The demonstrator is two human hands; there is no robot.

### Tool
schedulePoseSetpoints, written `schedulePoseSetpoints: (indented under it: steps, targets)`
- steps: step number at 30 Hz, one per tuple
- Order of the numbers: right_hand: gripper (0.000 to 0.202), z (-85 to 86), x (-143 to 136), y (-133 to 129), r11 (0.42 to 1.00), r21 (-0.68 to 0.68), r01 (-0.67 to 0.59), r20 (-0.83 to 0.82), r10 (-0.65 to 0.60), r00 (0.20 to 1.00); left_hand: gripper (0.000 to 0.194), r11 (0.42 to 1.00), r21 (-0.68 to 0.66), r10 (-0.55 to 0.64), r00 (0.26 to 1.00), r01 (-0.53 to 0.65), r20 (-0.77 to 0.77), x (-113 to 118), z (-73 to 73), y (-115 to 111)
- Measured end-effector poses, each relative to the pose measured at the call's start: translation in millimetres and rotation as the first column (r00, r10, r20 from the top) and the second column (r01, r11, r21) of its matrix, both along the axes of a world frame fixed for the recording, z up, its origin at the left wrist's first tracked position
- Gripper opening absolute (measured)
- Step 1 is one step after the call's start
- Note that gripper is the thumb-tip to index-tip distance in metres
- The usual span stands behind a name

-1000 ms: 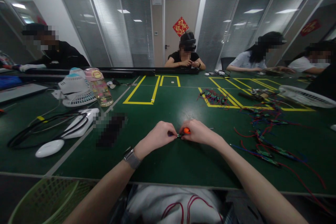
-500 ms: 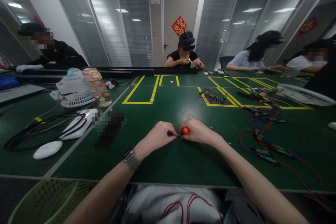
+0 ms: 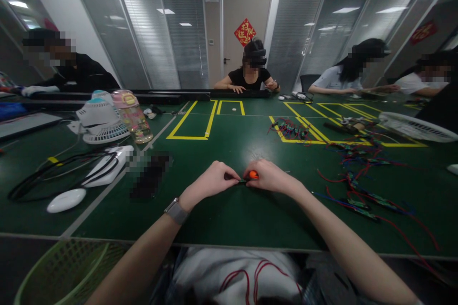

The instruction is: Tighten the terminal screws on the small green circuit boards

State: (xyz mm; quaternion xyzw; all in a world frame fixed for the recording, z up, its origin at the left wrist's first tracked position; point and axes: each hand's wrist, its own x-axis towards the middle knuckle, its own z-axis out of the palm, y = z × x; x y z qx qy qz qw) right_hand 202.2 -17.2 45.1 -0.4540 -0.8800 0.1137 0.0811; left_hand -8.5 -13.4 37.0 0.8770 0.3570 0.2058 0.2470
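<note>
While the two hands meet low in the middle of the green worktop [image 3: 229,219], they sit almost just where they were a second ago. Only the view has tipped a little, and the person across the worktop [image 3: 250,74] has put both arms down flat. So the small job between the fingers looks like it is going on, not done.

The left hand [image 3: 211,182] has its grip pressed together on something tiny and dark. It is too small to name. The right hand [image 3: 271,178] has its grip pinching a little tool with an orange handle [image 3: 253,174]. It looks like a small screwdriver. Its long side lies nearly flat, running left to right. The orange end is on the right, by the right thumb, and the thin dark tip points left at the left fingers.

Off to the right lies a tangle of red and blue wires [image 3: 358,186]. To the left stand a pink bottle [image 3: 133,116] and a white fan [image 3: 102,121]. A green basket [image 3: 60,271] sits near the left arm.
</note>
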Motion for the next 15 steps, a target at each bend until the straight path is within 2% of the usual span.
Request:
schedulePoseSetpoints:
  steps: [15]
  targets:
    - [0.023,0.4,0.0,0.5,1.0,0.005,-0.003,0.001,0.003,1.0,0.021,0.999,-0.039,-0.013,1.0,0.013,-0.017,-2.1,7.5,-0.5]
